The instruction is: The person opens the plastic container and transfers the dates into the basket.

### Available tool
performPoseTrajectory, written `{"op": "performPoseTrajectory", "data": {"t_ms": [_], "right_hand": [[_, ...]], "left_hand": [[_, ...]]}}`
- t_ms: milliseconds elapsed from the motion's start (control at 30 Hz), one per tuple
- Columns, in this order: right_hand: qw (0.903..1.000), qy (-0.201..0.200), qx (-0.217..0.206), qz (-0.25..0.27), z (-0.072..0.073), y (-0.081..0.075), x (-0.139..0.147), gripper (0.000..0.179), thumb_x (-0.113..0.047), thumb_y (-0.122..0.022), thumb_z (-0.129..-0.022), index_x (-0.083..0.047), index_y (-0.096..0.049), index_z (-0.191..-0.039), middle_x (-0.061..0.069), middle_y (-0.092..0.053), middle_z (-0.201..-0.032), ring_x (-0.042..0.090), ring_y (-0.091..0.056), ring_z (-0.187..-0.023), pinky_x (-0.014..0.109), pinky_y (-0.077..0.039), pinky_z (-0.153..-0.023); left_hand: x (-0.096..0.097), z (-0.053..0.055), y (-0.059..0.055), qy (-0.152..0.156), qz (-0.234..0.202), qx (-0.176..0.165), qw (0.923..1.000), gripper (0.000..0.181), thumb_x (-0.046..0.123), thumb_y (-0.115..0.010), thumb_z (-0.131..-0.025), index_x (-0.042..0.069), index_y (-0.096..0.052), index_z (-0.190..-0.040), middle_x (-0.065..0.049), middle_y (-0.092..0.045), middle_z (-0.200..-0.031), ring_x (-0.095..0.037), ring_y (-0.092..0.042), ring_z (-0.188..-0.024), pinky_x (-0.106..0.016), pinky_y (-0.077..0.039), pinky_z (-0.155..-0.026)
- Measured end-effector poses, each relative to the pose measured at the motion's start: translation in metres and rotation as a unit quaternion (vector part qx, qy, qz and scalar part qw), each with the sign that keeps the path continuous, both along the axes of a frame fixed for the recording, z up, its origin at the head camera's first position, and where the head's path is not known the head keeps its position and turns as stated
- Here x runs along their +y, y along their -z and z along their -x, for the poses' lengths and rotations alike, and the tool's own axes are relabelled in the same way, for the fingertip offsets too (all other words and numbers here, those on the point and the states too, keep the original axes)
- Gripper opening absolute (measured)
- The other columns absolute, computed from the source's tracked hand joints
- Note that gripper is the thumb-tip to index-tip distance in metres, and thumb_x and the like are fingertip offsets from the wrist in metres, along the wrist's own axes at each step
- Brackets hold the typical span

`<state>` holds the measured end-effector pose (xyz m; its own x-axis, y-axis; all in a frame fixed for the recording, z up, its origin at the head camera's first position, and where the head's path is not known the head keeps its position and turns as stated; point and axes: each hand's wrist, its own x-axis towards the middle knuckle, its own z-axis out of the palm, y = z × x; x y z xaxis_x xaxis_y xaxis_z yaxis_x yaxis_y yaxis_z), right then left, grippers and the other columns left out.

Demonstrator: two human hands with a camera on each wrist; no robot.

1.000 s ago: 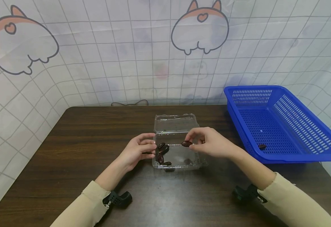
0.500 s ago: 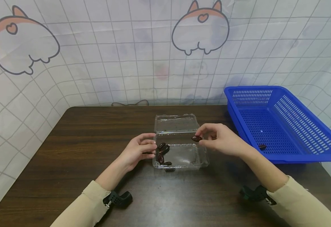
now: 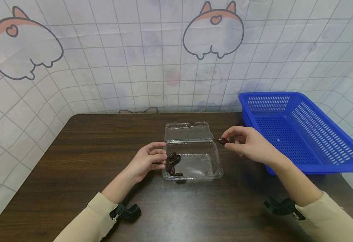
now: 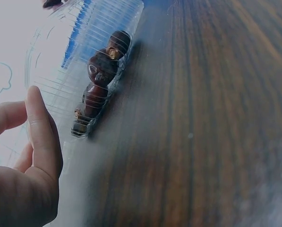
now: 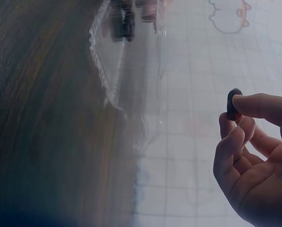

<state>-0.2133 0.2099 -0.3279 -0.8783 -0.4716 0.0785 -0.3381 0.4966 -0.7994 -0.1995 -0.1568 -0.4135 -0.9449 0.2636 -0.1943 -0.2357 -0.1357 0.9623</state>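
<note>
My right hand [image 3: 250, 144] pinches a glossy dark brown date [image 3: 223, 140] between thumb and fingers, just beyond the right side of an open clear plastic clamshell box [image 3: 194, 166]. The right wrist view shows the same date [image 5: 234, 105] at the fingertips. My left hand [image 3: 148, 162] rests its loosely spread fingers against the box's left wall. Several more dates [image 3: 175, 159] lie along that wall inside the box; the left wrist view shows these dates [image 4: 102, 67] in a row behind the clear plastic.
A blue slotted plastic basket [image 3: 246, 114] stands at the right end of the dark wooden table [image 3: 110, 134]. The box's raised lid [image 3: 188, 131] leans back behind it. A patterned cloth [image 3: 119, 67] hangs behind the table.
My right hand has carried the date from above the box rightward and away, toward the basket. A date seen earlier in the basket is now hidden behind that hand. My left hand stays put.
</note>
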Motion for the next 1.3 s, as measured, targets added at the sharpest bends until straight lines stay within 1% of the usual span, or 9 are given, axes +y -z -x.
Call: {"op": "performPoseTrajectory", "data": {"t_ms": [267, 433, 600, 833, 1000, 1067, 1200, 1233, 1300], "right_hand": [[0.9996, 0.025, 0.004, 0.009, -0.002, -0.005, 0.013, 0.026, -0.018, -0.072, -0.099, -0.007, -0.066, -0.122, 0.013, -0.066, -0.111, 0.021, -0.054, -0.061, 0.032, -0.050, -0.055], [0.9988, 0.049, -0.004, 0.003, -0.004, -0.007, 0.021, 0.027, -0.021, -0.070, -0.100, -0.009, -0.065, -0.124, 0.012, -0.062, -0.118, 0.023, -0.054, -0.063, 0.032, -0.049, -0.056], [0.9975, 0.069, -0.011, -0.002, -0.006, -0.008, 0.030, 0.029, -0.025, -0.067, -0.103, -0.009, -0.065, -0.127, 0.013, -0.060, -0.119, 0.025, -0.056, -0.065, 0.035, -0.050, -0.057], [0.9960, 0.090, 0.005, -0.004, -0.006, -0.006, 0.041, 0.031, -0.027, -0.066, -0.104, -0.010, -0.064, -0.129, 0.011, -0.062, -0.123, 0.027, -0.054, -0.064, 0.035, -0.050, -0.061], [0.9952, 0.095, 0.020, 0.011, -0.008, -0.006, 0.047, 0.030, -0.025, -0.065, -0.104, -0.008, -0.064, -0.128, 0.013, -0.064, -0.122, 0.026, -0.053, -0.061, 0.035, -0.046, -0.055], [0.9942, 0.104, 0.018, 0.018, -0.010, -0.006, 0.049, 0.031, -0.028, -0.066, -0.104, -0.009, -0.065, -0.129, 0.012, -0.064, -0.116, 0.025, -0.051, -0.060, 0.036, -0.041, -0.047], [0.9925, 0.120, 0.015, 0.016, -0.011, -0.007, 0.055, 0.035, -0.034, -0.065, -0.103, -0.012, -0.064, -0.131, 0.011, -0.062, -0.111, 0.022, -0.051, -0.061, 0.036, -0.033, -0.038], [0.9921, 0.124, 0.013, 0.014, -0.012, -0.008, 0.057, 0.036, -0.035, -0.065, -0.103, -0.012, -0.063, -0.131, 0.012, -0.061, -0.110, 0.022, -0.051, -0.062, 0.037, -0.032, -0.036], [0.9915, 0.129, 0.015, 0.007, -0.012, -0.008, 0.061, 0.037, -0.037, -0.064, -0.103, -0.012, -0.063, -0.132, 0.012, -0.060, -0.114, 0.021, -0.053, -0.065, 0.037, -0.037, -0.039]], "left_hand": [[0.000, 0.000, 0.000, 0.003, -0.001, 0.006, 1.0000, 0.052, -0.003, -0.066, -0.098, 0.003, -0.048, -0.146, -0.006, -0.064, -0.102, -0.018, -0.067, -0.078, -0.030, -0.061, -0.070], [-0.001, -0.001, 0.000, 0.003, -0.001, 0.007, 1.0000, 0.052, -0.003, -0.066, -0.098, 0.002, -0.047, -0.146, -0.006, -0.064, -0.102, -0.017, -0.067, -0.077, -0.030, -0.061, -0.070], [0.000, 0.000, 0.000, 0.005, -0.003, 0.006, 1.0000, 0.053, -0.004, -0.066, -0.098, 0.001, -0.046, -0.146, -0.006, -0.064, -0.102, -0.017, -0.067, -0.077, -0.030, -0.061, -0.070], [0.000, -0.001, -0.001, 0.008, -0.003, 0.010, 0.9999, 0.053, -0.003, -0.066, -0.098, -0.001, -0.045, -0.147, -0.006, -0.063, -0.102, -0.017, -0.067, -0.078, -0.029, -0.061, -0.071], [0.000, -0.001, 0.000, 0.005, -0.002, 0.007, 1.0000, 0.053, -0.003, -0.066, -0.098, 0.000, -0.046, -0.146, -0.006, -0.063, -0.102, -0.017, -0.067, -0.078, -0.029, -0.061, -0.070], [0.000, -0.001, 0.000, 0.005, -0.001, 0.008, 1.0000, 0.053, -0.003, -0.066, -0.098, 0.000, -0.046, -0.146, -0.006, -0.063, -0.102, -0.017, -0.067, -0.078, -0.029, -0.061, -0.070], [0.000, -0.001, 0.001, 0.004, -0.002, 0.005, 1.0000, 0.052, -0.003, -0.066, -0.098, 0.001, -0.046, -0.146, -0.006, -0.064, -0.102, -0.017, -0.067, -0.078, -0.029, -0.061, -0.070], [0.000, -0.001, 0.000, 0.004, -0.002, 0.005, 1.0000, 0.052, -0.003, -0.066, -0.098, 0.001, -0.046, -0.146, -0.006, -0.064, -0.103, -0.017, -0.067, -0.078, -0.029, -0.061, -0.070], [0.000, -0.001, 0.000, 0.004, -0.002, 0.004, 1.0000, 0.052, -0.003, -0.066, -0.098, 0.001, -0.046, -0.146, -0.006, -0.064, -0.103, -0.017, -0.067, -0.078, -0.029, -0.061, -0.070]]}}
